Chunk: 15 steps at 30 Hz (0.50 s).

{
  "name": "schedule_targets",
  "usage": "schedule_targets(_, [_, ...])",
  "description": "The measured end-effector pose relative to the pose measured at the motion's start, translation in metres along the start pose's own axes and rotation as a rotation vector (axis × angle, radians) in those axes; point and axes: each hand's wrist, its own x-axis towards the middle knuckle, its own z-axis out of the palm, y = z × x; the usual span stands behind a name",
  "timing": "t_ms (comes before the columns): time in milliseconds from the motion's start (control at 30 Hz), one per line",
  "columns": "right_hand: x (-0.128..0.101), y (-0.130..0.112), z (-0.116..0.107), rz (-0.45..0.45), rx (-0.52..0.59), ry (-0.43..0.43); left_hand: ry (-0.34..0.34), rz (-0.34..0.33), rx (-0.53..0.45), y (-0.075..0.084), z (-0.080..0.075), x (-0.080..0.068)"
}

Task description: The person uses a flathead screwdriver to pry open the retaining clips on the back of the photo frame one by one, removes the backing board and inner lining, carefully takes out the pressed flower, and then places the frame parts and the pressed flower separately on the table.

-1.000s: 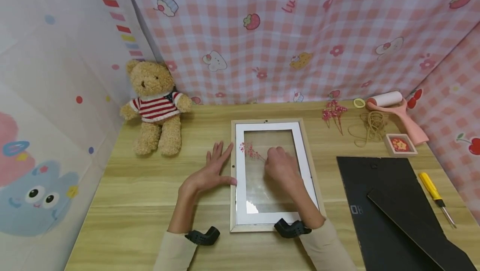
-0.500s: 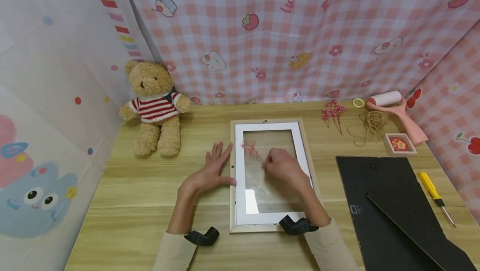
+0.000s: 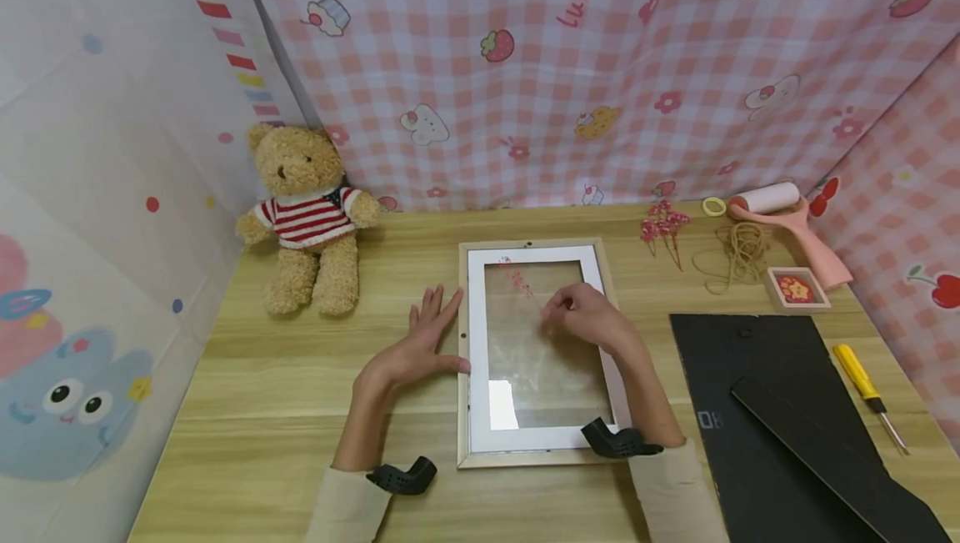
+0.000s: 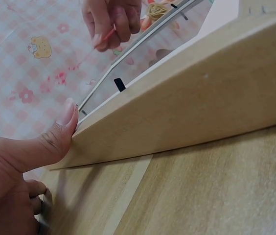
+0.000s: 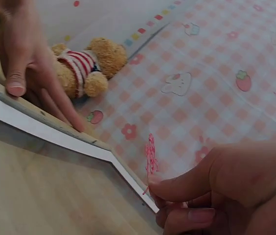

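Centre of the head view: left hand [image 3: 416, 351] lies flat, fingers apart, bracing the frame [image 3: 463, 409] edge; right hand [image 3: 588, 319] grip pinches the pink sprig [image 3: 519, 279] over the glass.

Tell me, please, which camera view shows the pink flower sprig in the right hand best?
The right wrist view: the pink flower sprig stands close, pinched by the right hand. The head view shows it small over the frame's glass; the left wrist view shows only its stem.

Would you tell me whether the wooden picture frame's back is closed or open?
Open: the wooden picture frame lies face down with its glass bare, and the black backing board lies apart on the table.
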Motion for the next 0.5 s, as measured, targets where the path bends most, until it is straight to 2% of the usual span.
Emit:
schedule_targets(300, [-0.013, 0.014, -0.031, 0.014, 0.114, 0.081, 0.002, 0.016, 0.006, -0.002, 0.001, 0.0])
schedule_targets(500, [-0.016, 0.024, -0.043, 0.078, 0.097, 0.152, 0.003, 0.031, 0.001, -0.002, 0.0, 0.0])
